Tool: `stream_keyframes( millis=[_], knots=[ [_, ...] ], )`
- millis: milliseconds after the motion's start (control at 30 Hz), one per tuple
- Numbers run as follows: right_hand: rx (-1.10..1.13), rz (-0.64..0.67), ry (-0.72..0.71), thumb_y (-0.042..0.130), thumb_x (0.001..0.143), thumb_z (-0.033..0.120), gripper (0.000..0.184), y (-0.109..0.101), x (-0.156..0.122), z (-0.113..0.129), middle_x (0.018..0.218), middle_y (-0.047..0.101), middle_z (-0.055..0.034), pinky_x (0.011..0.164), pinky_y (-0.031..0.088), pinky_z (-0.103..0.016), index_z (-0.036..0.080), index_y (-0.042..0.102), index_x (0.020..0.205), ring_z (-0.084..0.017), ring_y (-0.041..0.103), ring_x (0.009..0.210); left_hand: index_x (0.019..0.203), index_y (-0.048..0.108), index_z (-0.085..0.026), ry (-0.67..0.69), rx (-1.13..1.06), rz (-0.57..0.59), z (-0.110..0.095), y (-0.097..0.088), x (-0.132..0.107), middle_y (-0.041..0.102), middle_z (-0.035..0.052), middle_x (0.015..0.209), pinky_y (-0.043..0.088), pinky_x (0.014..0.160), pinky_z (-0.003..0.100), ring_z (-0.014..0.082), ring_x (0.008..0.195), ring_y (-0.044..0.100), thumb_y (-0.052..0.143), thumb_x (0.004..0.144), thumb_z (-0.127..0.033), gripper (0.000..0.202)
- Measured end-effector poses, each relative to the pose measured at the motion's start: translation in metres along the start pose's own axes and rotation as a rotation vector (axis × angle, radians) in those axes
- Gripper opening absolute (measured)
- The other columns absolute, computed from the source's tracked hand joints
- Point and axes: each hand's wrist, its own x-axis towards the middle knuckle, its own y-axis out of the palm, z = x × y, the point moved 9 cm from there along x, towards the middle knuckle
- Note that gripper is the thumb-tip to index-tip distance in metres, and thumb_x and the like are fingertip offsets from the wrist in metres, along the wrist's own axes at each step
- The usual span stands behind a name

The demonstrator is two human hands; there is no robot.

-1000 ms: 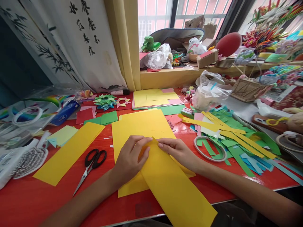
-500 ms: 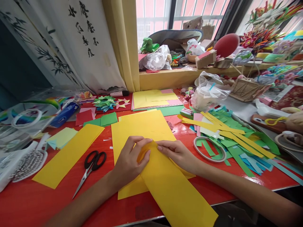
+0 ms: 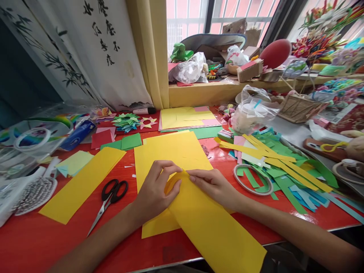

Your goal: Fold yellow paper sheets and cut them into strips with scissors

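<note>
Yellow strip: the wide piece of paper [image 3: 210, 223] lies in both hands, its far end at the meeting fingertips (the clock's centre, twelve straight away from the person), the rest running toward five o'clock and out past the near edge of the red tabletop [image 3: 148, 250].
Left hand: the hand [image 3: 159, 185] seems to pinch the strip's far end, index fingertip on top, thumb bent over the left side, the paper curling between them.
Right hand: the hand [image 3: 213, 185] appears to pinch the same end, thumb and fingertips together just beside the left's.
Crease: the far end could set crooked if one pinch slips or the fingers pull unevenly.
Overhang: unsupported paper at five o'clock could sag and twist the held end, or bend against the table edge.
Yellow sheets: the loose pile [image 3: 170, 151] under the hands, reaching to twelve, could skid if a wrist drags.
Scissors: at eight o'clock, the open-handled pair [image 3: 108, 199] lies near the left forearm; a backward elbow sweep could nudge it.
Tape ring: at three, the roll [image 3: 257, 192] and paper scraps [image 3: 284, 174] crowd the right side.
Room: tabletop shows widest toward seven and eight; toward five, little remains before the edge.
</note>
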Motion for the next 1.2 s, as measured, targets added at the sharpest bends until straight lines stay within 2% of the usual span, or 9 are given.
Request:
stream_keyframes(
  millis=[267,567,800,867,967,1000,1100,1200],
  knots=[
    [-0.053,-0.069,-0.002,0.04,0.086,0.037,0.032,-0.004,0.001,-0.005,0.075,0.062,-0.0019,0.054,0.041,-0.025,0.021,0.062,0.103,-0.015,0.053,0.067,0.085,0.045,-0.019,-0.036,-0.059,0.047,0.002,0.006,0.002,0.046,0.0044,0.094,0.039,0.083,0.033,0.0163,0.094,0.043,0.05,0.078,-0.01,0.013],
    [-0.083,-0.025,-0.012,0.039,0.086,0.035,0.032,0.0,0.001,-0.004,0.073,0.059,-0.0019,0.051,0.038,-0.024,0.019,0.062,0.103,-0.013,0.049,0.06,0.085,0.045,-0.019,-0.158,-0.133,0.091,0.013,0.008,0.005,0.047,0.0029,0.093,0.037,0.083,0.032,0.0157,0.094,0.043,0.048,0.08,-0.011,0.011],
    [-0.09,0.021,-0.01,0.037,0.088,0.032,0.03,0.006,0.002,-0.006,0.063,0.054,0.0008,0.046,0.033,-0.023,0.02,0.06,0.103,-0.01,0.043,0.052,0.082,0.05,-0.019,-0.095,-0.088,0.114,0.009,0.011,0.005,0.049,0.0033,0.09,0.037,0.082,0.033,0.0165,0.092,0.042,0.048,0.082,-0.012,0.007],
    [-0.059,0.015,-0.017,0.038,0.088,0.031,0.028,0.005,0.002,-0.004,0.071,0.058,0.0,0.051,0.038,-0.023,0.021,0.055,0.108,-0.011,0.05,0.058,0.082,0.051,-0.019,-0.056,-0.048,0.089,0.008,0.009,0.005,0.049,0.0043,0.093,0.037,0.082,0.034,0.0172,0.093,0.042,0.048,0.082,-0.014,0.006],
    [-0.026,-0.031,-0.078,0.048,0.084,0.029,0.031,0.002,0.001,0.004,0.099,0.059,-0.0031,0.069,0.045,-0.025,0.022,0.044,0.114,-0.014,0.055,0.085,0.08,0.052,-0.018,-0.034,-0.009,0.043,0.005,0.003,0.004,0.049,0.0057,0.096,0.038,0.082,0.034,0.0181,0.094,0.042,0.05,0.081,-0.016,0.003],
    [-0.041,-0.042,-0.115,0.051,0.082,0.028,0.029,0.001,0.0,0.009,0.108,0.056,-0.0039,0.075,0.045,-0.026,0.023,0.044,0.11,-0.014,0.053,0.093,0.078,0.052,-0.018,-0.041,-0.013,0.03,0.004,0.001,0.004,0.049,0.0058,0.096,0.038,0.081,0.034,0.0181,0.094,0.043,0.05,0.081,-0.016,0.004],
    [-0.132,-0.034,-0.237,0.051,0.083,0.024,0.005,0.002,-0.003,0.024,0.12,0.047,-0.0044,0.087,0.039,-0.029,0.021,0.048,0.085,-0.015,0.047,0.106,0.071,0.053,-0.018,-0.076,-0.093,0.034,0.003,-0.004,0.006,0.051,0.0052,0.096,0.038,0.083,0.034,0.018,0.095,0.044,0.048,0.082,-0.017,0.011],
    [-0.083,0.01,-0.247,0.047,0.085,0.024,0.011,0.001,-0.003,0.03,0.115,0.049,-0.0044,0.087,0.037,-0.029,0.02,0.047,0.075,-0.015,0.047,0.102,0.069,0.055,-0.019,-0.073,-0.275,0.112,0.0,-0.005,0.009,0.055,0.005,0.1,0.036,0.089,0.036,0.0194,0.103,0.043,0.039,0.086,-0.023,0.024]
  ],
)
